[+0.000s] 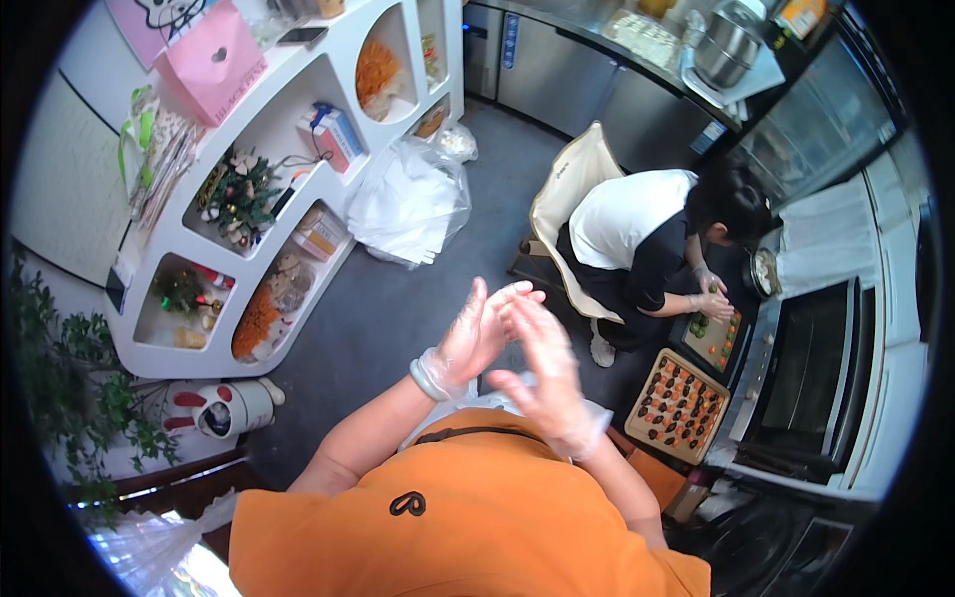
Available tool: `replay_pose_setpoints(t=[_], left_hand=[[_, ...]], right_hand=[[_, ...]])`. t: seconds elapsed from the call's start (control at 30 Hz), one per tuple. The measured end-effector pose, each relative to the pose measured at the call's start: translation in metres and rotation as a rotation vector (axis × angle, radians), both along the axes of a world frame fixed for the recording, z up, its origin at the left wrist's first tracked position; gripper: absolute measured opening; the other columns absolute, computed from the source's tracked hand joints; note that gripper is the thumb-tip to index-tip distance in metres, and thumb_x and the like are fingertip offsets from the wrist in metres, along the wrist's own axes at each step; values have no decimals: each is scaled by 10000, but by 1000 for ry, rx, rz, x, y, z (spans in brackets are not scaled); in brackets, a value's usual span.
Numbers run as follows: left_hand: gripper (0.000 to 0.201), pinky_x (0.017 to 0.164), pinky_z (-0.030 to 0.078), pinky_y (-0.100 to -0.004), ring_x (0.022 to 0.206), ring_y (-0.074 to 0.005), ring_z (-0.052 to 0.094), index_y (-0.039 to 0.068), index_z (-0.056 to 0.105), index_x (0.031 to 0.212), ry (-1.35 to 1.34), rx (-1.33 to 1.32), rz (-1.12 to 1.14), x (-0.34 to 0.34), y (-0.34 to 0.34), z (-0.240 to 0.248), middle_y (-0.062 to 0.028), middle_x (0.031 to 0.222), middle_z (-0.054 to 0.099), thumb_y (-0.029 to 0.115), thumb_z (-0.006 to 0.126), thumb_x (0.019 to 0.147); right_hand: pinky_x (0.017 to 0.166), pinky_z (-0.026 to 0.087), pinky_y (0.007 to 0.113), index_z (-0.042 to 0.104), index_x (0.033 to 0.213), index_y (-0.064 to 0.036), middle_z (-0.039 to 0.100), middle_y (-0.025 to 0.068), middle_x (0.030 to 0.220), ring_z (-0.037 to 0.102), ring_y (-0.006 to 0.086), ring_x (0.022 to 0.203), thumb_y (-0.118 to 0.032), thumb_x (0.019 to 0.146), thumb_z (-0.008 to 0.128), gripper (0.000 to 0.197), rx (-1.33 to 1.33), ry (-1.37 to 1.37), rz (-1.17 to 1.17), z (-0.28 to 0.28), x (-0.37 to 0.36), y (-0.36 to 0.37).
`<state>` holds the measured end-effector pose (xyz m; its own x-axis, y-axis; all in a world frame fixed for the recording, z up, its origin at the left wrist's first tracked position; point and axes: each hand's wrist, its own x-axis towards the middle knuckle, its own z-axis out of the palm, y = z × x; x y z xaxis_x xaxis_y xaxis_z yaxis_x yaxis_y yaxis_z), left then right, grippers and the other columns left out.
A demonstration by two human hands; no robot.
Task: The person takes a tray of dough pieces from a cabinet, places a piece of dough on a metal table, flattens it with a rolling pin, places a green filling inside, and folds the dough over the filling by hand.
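Both of my hands are raised in front of my orange shirt, in thin clear plastic gloves. My left hand (470, 343) has its fingers stretched out and up, and a pale bracelet circles its wrist. My right hand (550, 386) faces it, fingers extended and slightly blurred, thumb apart. The fingertips overlap at the top, with a gap between the palms lower down. I see nothing held; the overlap hides whether anything small lies between the fingers.
At right, a seated person (637, 219) with gloved hands works over a dark tray (741, 370) of small green and orange balls. Nearer stands a wooden tray (637, 431) of dark and orange pieces. Ovens (801, 373) line the right; white shelves (328, 75) and a plastic bag (408, 199) stand left.
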<state>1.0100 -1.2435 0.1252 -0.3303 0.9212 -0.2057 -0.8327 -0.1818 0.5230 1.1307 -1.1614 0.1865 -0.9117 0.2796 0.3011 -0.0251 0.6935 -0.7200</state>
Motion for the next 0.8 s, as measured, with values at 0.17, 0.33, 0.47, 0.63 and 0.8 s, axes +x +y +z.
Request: replay_pose_setpoints(t=[0.17, 0.33, 0.47, 0.63, 0.8], left_hand=[[798, 1093, 316, -428, 1342, -301, 348, 39, 235, 1452, -22, 68, 245, -36, 12, -16, -164, 1491, 300, 652, 189, 942], [798, 1122, 254, -413, 1367, -249, 305, 48, 211, 1459, -33, -50, 80, -100, 50, -23, -123, 1497, 283, 652, 190, 939], [769, 1116, 270, -387, 1362, -203, 295, 53, 214, 1452, 134, -94, -210, -163, 114, -34, -83, 1460, 308, 634, 196, 948], [742, 1013, 389, -346, 1176, -192, 519, 2, 434, 1362, 656, -216, -478, -258, 192, -4, -107, 1268, 549, 605, 253, 970], [644, 998, 406, -360, 1155, -227, 559, -8, 483, 1320, 544, -362, -264, -347, 230, -3, -147, 1266, 580, 515, 280, 1004]], right_hand=[[1127, 151, 520, 477, 1287, 2, 448, 212, 1339, 328, 399, 1317, -469, 874, 512, 628, 101, -26, 182, -55, -109, 14], [808, 433, 446, 599, 688, -52, 597, 129, 751, 587, 319, 788, -241, 865, 553, 263, 111, -21, 106, -87, -190, 94], [498, 421, 422, 543, 552, -67, 532, 122, 542, 515, 336, 479, -172, 852, 563, 319, 47, 179, -30, -109, -231, 163], [452, 397, 360, 539, 578, -13, 503, 125, 505, 516, 241, 426, -246, 951, 525, 440, -450, 82, -185, -101, -273, 245], [444, 346, 285, 457, 553, -6, 423, 22, 487, 377, 72, 473, -166, 858, 638, 389, -511, -10, -500, -125, -314, 324]])
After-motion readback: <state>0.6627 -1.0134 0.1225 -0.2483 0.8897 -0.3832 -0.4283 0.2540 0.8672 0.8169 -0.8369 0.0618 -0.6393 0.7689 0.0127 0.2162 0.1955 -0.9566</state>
